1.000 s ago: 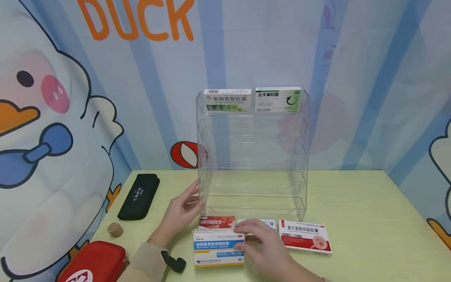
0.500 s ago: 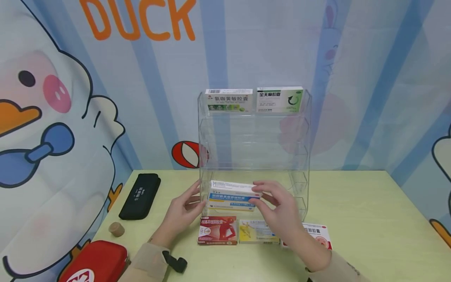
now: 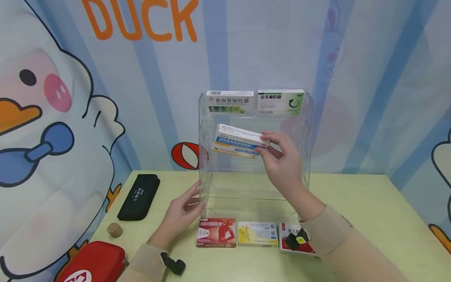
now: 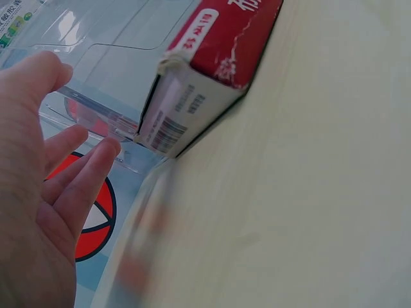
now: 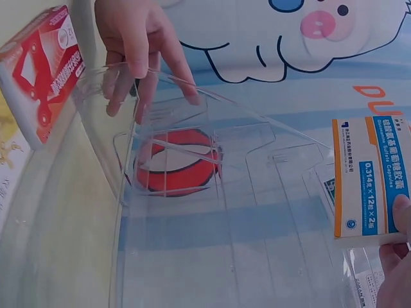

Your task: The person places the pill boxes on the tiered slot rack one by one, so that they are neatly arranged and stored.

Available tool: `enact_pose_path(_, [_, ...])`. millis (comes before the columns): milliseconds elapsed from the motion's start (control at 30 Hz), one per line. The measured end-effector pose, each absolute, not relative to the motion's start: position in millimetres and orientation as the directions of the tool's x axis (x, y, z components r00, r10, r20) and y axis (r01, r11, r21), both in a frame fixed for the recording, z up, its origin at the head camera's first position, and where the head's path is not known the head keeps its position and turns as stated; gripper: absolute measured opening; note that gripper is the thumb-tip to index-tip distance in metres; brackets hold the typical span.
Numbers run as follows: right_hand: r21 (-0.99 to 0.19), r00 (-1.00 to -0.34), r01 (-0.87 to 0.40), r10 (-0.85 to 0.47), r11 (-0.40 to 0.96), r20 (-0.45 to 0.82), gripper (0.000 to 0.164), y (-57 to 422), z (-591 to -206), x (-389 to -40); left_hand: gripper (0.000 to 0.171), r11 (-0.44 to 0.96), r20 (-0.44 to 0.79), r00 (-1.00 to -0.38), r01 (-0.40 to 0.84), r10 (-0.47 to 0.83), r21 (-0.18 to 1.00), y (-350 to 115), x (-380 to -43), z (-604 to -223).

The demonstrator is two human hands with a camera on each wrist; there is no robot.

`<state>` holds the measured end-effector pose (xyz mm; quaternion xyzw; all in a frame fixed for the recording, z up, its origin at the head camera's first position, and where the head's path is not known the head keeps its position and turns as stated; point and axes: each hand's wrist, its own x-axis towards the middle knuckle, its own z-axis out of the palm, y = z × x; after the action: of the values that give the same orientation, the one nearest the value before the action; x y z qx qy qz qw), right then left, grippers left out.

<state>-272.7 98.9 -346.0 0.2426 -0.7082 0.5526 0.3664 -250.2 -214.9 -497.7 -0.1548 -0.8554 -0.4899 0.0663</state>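
Note:
My right hand point(image 3: 283, 162) pinches the right end of a white, blue and yellow medicine box point(image 3: 239, 141), lettered "Glucosamine Sulfate Capsules". It holds the box tilted before the middle tiers of a clear acrylic display rack point(image 3: 255, 199). In the right wrist view the box front point(image 5: 372, 176) faces the camera, with thumb and fingers at its edge. My left hand point(image 3: 181, 209) rests at the rack's lower left side, fingers extended and thumb apart in the left wrist view. Two medicine boxes stand in the top tier: a green-and-white one point(image 3: 230, 103) and another point(image 3: 280, 102) to its right.
Before the rack lie a red box point(image 3: 216, 233), a yellow-and-white box point(image 3: 258, 234) and a red-and-white box point(image 3: 286, 235) partly behind my right wrist. To the left are a black case point(image 3: 139, 197), a cork-like stub point(image 3: 114, 230) and a red zip case point(image 3: 96, 260).
My right hand has lifted the glucosamine box from the table front up to the rack's middle tiers, tilting it. The boxes behind it came into view. My left hand stays at the rack.

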Motion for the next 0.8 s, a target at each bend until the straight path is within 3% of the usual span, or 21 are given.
enact_pose_path(467, [-0.641, -0.619, -0.707, 0.176, 0.298, 0.765, 0.03, 91.5, -325.3, -308.6, 0.072, 0.455, 0.278, -0.935, 0.35, 0.22, 0.819, -213.7, -250.3, -501.4])
enact_pose_path(800, [-0.668, -0.671, -0.645, 0.143, 0.371, 0.727, 0.03, 79.1, -322.2, -327.3, 0.073, 0.478, 0.244, -0.949, 0.311, 0.199, 0.821, -214.9, -249.8, -498.9])
